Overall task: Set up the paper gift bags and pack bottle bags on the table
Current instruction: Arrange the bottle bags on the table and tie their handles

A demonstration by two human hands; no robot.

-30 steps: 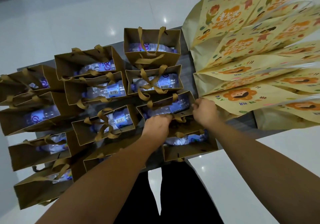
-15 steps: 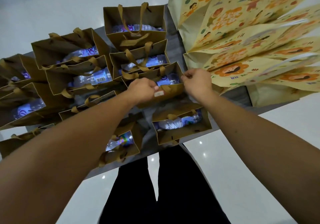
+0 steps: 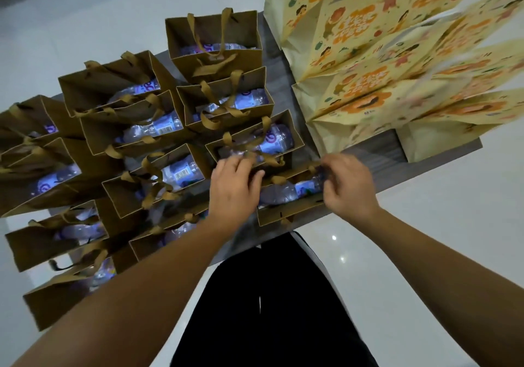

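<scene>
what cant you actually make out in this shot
- Head view: left hand covers its fingertips and the nearest brown bag's left end, so its grip is unclear.
- Right hand is motion-blurred.
- Yellow printed bags: cut off by the top and right edges, blurred.
- Bottle labels: text too small.

Matt brown paper bags (image 3: 218, 36), clear glossy plastic bottles (image 3: 276, 139), glossy white floor (image 3: 425, 225).
</scene>
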